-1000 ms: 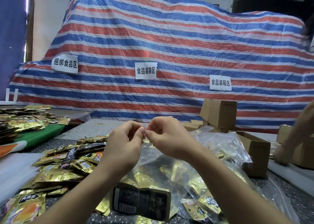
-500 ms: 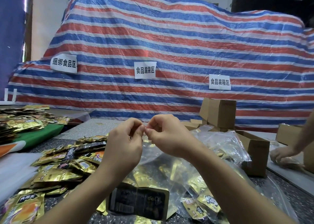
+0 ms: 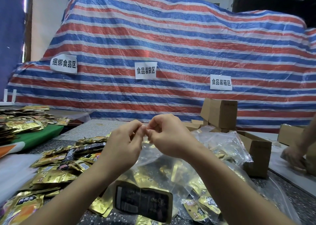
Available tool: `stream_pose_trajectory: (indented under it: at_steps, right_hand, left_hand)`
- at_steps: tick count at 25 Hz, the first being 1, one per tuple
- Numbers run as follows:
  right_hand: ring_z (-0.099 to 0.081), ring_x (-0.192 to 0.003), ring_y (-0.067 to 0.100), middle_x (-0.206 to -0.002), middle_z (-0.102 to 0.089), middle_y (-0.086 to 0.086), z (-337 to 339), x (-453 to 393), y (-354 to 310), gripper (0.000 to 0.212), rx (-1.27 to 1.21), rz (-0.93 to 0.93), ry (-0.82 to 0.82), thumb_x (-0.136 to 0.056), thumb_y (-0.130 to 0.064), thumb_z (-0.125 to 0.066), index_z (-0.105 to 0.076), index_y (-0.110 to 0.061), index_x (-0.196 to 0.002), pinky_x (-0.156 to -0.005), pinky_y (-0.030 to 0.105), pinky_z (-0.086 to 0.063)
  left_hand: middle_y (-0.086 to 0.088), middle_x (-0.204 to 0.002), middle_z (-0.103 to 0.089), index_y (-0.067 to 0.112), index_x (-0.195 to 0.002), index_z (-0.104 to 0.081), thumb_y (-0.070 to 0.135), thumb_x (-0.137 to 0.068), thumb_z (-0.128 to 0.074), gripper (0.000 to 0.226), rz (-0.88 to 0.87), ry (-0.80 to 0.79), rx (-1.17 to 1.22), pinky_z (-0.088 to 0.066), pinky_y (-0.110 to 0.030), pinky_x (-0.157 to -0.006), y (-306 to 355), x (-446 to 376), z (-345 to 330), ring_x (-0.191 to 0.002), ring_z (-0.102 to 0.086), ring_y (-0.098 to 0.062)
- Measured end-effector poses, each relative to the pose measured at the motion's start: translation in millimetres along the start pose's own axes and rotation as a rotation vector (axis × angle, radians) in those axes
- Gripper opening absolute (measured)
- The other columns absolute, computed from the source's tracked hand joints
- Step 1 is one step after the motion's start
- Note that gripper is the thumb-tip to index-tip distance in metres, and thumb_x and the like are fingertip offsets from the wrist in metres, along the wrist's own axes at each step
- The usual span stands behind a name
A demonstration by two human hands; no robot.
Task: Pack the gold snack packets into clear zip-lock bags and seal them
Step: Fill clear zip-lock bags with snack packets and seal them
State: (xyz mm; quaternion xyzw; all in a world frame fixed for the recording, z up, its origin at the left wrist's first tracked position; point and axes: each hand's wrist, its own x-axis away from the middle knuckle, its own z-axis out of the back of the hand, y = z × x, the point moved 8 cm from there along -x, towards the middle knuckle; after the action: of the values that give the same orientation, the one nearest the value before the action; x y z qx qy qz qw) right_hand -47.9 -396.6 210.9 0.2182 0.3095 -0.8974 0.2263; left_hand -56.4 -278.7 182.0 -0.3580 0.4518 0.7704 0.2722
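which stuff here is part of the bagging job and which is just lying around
Part of the job:
- left hand and right hand, both pinching the top edge of the clear zip-lock bag
- loose gold snack packets on the table
- filled bags behind

Just lying about:
- cardboard boxes
- striped tarp with paper signs
- green board

The second person's hand (image 3: 293, 155) at far right has dropped onto the table (image 3: 283, 166); beside the pinching fingers (image 3: 148, 130) nothing else differs.
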Motion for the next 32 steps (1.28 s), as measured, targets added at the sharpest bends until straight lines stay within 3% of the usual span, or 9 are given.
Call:
stream_pose_trajectory:
  at_steps: [3, 7, 13, 16, 20, 24, 29, 32]
  right_hand:
    - [-0.069, -0.081, 0.016, -0.082, -0.072, -0.001, -2.0, -1.5, -0.2, 0.017, -0.052, -0.020, -0.016, -0.095, -0.033, -0.065, -0.069, -0.018, -0.088, -0.080, 0.043, -0.059]
    - [-0.070, -0.080, 0.016, -0.079, -0.073, -0.001, -1.4, -3.8, -2.3, 0.019, -0.055, -0.028, -0.022, -0.096, -0.032, -0.064, -0.070, -0.017, -0.086, -0.082, 0.045, -0.058]
    - [-0.070, -0.078, 0.014, -0.077, -0.073, -0.003, 3.9, -4.8, -2.0, 0.018, -0.027, -0.028, -0.033, -0.097, -0.028, -0.063, -0.069, -0.019, -0.084, -0.081, 0.040, -0.058]
    - [-0.069, -0.078, 0.013, -0.078, -0.072, -0.004, 4.7, -3.5, 0.2, 0.017, -0.011, -0.022, -0.036, -0.097, -0.028, -0.062, -0.068, -0.020, -0.084, -0.081, 0.040, -0.058]
    - [-0.068, -0.078, 0.009, -0.079, -0.071, -0.006, 5.3, 1.5, 10.7, 0.017, 0.048, -0.029, -0.043, -0.098, -0.028, -0.061, -0.064, -0.025, -0.082, -0.078, 0.032, -0.057]
    - [-0.066, -0.077, 0.007, -0.079, -0.069, -0.008, 5.9, 6.4, 21.2, 0.015, 0.084, -0.036, -0.042, -0.098, -0.030, -0.061, -0.064, -0.025, -0.085, -0.070, 0.024, -0.054]
    - [-0.064, -0.081, 0.011, -0.085, -0.068, -0.007, 6.5, 7.9, 26.5, 0.015, 0.122, -0.021, -0.026, -0.098, -0.029, -0.060, -0.067, -0.017, -0.094, -0.076, 0.034, -0.057]
    - [-0.065, -0.082, 0.012, -0.085, -0.068, -0.007, 4.3, 10.0, 31.7, 0.012, 0.114, -0.025, -0.060, -0.098, -0.027, -0.060, -0.066, -0.020, -0.091, -0.079, 0.036, -0.058]
  left_hand:
    - [0.003, -0.061, -0.057, 0.019, -0.080, -0.065, 0.016, -0.099, -0.052, 0.023, -0.077, 0.110, -0.014, -0.039, -0.030, -0.048, 6.0, 3.3, 9.5, -0.060, -0.053, -0.018]
    - [0.004, -0.059, -0.056, 0.015, -0.076, -0.064, 0.011, -0.098, -0.055, 0.024, -0.079, 0.188, -0.025, -0.034, -0.020, -0.047, 4.6, 1.3, 13.5, -0.062, -0.052, -0.018]
    - [0.000, -0.055, -0.051, 0.014, -0.071, -0.057, 0.015, -0.099, -0.053, 0.029, -0.047, 0.235, -0.026, -0.027, -0.022, -0.041, -3.2, -6.3, 22.4, -0.047, -0.042, -0.011]
    - [0.003, -0.053, -0.048, 0.015, -0.070, -0.056, 0.015, -0.099, -0.053, 0.029, -0.051, 0.267, -0.038, -0.025, -0.016, -0.040, -2.7, -6.3, 29.4, -0.046, -0.041, -0.009]
    - [-0.004, -0.055, -0.052, 0.016, -0.072, -0.057, 0.017, -0.100, -0.052, 0.029, -0.022, 0.264, -0.042, -0.026, -0.022, -0.039, -11.7, -9.5, 40.7, -0.045, -0.041, -0.009]
    - [-0.005, -0.055, -0.052, 0.016, -0.072, -0.058, 0.017, -0.100, -0.052, 0.029, -0.020, 0.283, -0.070, -0.024, -0.018, -0.038, -17.0, -12.0, 49.5, -0.045, -0.042, -0.009]
    - [-0.001, -0.054, -0.050, 0.015, -0.073, -0.058, 0.018, -0.100, -0.052, 0.028, -0.010, 0.304, -0.085, -0.024, -0.012, -0.038, -23.8, -12.8, 56.9, -0.045, -0.043, -0.008]
    - [-0.006, -0.055, -0.050, 0.014, -0.073, -0.058, 0.019, -0.101, -0.051, 0.029, 0.006, 0.275, -0.070, -0.023, -0.016, -0.038, -28.2, -10.6, 54.7, -0.044, -0.039, -0.010]
